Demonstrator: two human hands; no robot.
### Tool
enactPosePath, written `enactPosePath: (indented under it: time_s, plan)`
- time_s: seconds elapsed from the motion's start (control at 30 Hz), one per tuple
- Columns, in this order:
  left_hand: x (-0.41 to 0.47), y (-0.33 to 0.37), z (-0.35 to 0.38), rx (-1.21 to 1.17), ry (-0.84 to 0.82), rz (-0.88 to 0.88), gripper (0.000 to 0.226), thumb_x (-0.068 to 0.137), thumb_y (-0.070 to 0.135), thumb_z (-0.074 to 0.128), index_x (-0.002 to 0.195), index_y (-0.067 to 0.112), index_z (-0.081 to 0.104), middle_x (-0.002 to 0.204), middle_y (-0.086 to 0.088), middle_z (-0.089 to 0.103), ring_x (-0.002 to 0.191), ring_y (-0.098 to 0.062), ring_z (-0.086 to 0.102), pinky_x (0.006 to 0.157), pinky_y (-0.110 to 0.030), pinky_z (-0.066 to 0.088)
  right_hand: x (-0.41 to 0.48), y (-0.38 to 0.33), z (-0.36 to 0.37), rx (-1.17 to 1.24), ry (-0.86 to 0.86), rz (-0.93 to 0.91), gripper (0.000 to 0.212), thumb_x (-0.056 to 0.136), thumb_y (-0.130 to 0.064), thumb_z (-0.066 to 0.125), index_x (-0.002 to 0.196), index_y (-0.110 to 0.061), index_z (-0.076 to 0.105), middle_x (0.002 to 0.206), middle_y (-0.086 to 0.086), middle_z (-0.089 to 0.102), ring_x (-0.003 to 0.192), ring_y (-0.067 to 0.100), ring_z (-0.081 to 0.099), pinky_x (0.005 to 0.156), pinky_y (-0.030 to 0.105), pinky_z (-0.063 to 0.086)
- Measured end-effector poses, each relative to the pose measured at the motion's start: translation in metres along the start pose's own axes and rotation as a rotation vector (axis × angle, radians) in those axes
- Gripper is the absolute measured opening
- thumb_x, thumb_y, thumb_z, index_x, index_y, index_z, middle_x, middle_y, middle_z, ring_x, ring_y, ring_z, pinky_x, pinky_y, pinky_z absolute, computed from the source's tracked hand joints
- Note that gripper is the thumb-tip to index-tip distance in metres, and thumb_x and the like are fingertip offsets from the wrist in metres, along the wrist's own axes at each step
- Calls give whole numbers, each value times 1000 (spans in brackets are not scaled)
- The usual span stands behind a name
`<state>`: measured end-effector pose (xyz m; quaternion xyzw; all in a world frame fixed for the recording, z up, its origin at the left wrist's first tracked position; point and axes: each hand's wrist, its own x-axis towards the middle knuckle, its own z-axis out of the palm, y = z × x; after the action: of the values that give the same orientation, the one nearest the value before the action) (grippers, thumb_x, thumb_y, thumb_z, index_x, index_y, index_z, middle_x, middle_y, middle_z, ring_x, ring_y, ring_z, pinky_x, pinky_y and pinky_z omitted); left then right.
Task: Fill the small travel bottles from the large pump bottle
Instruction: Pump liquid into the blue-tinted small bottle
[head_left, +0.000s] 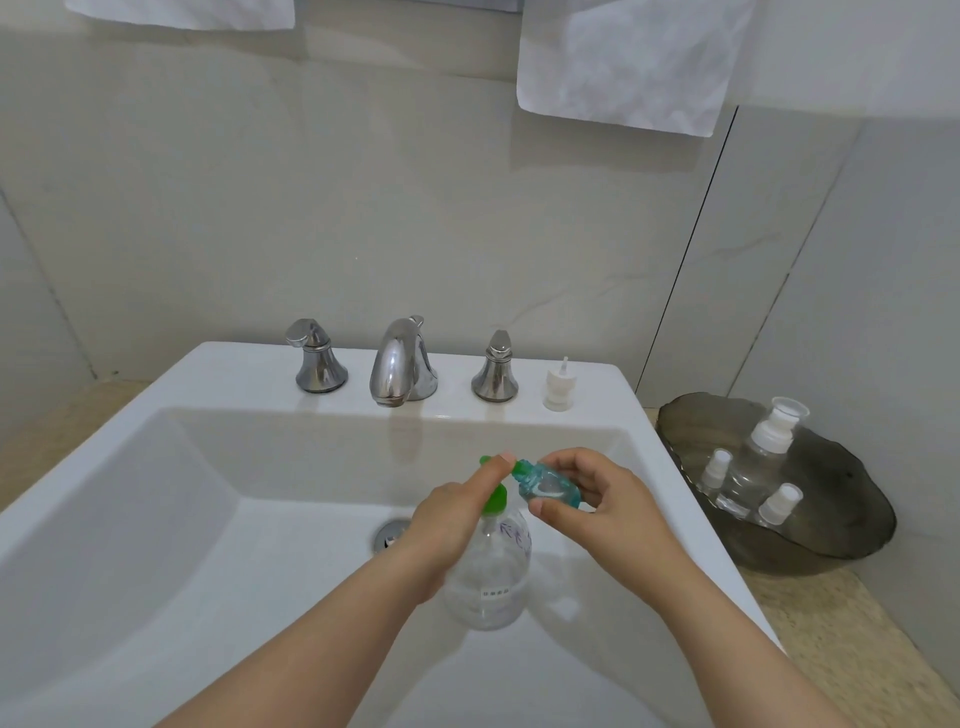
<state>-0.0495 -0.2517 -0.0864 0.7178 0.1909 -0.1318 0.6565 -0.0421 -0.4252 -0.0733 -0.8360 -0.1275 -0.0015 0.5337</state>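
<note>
Right hand (608, 512) pinches the light, slippery small teal travel bottle (550, 486) at mid-body. Left hand (452, 519) presses the large clear pump bottle (488, 577); its grip cannot be determined.

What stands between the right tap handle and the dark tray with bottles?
A small white pump cap stands there on the sink ledge, shown in the head view.

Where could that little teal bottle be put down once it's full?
Bare patches: the sink ledge left of the left tap handle, the ledge right of the white pump cap, and the stone counter in front of the dark tray. Crowded: the tray with its clear bottles, and the ledge around the spout.
</note>
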Motion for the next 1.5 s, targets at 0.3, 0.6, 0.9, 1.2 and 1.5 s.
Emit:
enactPosePath:
  time_s: [0.3, 0.6, 0.9, 1.2, 1.5]
  plan:
    - [4, -3, 0, -47, -30, 7, 73, 87, 76, 49, 136, 23, 56, 124, 0, 50, 111, -21, 41, 91, -42, 29, -1, -3, 0, 2, 13, -9, 28, 77, -18, 80, 99, -29, 66, 99, -13, 72, 92, 1, 66, 82, 15, 51]
    - [5, -2, 0, -36, -50, -28, 74, 83, 74, 57, 136, 22, 58, 135, -3, 54, 114, -25, 46, 93, -42, 31, -1, -3, 0, 14, 8, -6, 28, 76, -17, 80, 96, -29, 66, 98, -12, 72, 91, 1, 66, 81, 15, 51]
    - [-2, 3, -3, -120, -56, -21, 40, 91, 45, 68, 111, 11, 74, 90, -2, 71, 69, -15, 65, 53, -22, 47, -3, 0, 0, -58, -28, 18, 26, 78, -17, 78, 98, -27, 65, 96, -12, 71, 89, -2, 64, 76, 9, 49]
    - [-9, 4, -2, -120, -44, -24, 40, 90, 49, 66, 113, 17, 73, 108, -4, 72, 89, -19, 66, 66, -31, 44, -1, 1, 1, -66, -18, 24, 29, 76, -18, 80, 100, -27, 65, 100, -12, 70, 92, -2, 65, 80, 12, 49]
    - [-7, 6, -2, -99, -112, -44, 70, 85, 72, 57, 136, 24, 59, 137, -2, 54, 116, -25, 47, 94, -41, 28, -1, -4, -1, 4, 15, 0, 28, 77, -17, 80, 99, -28, 66, 99, -15, 70, 90, -4, 65, 78, 9, 47]
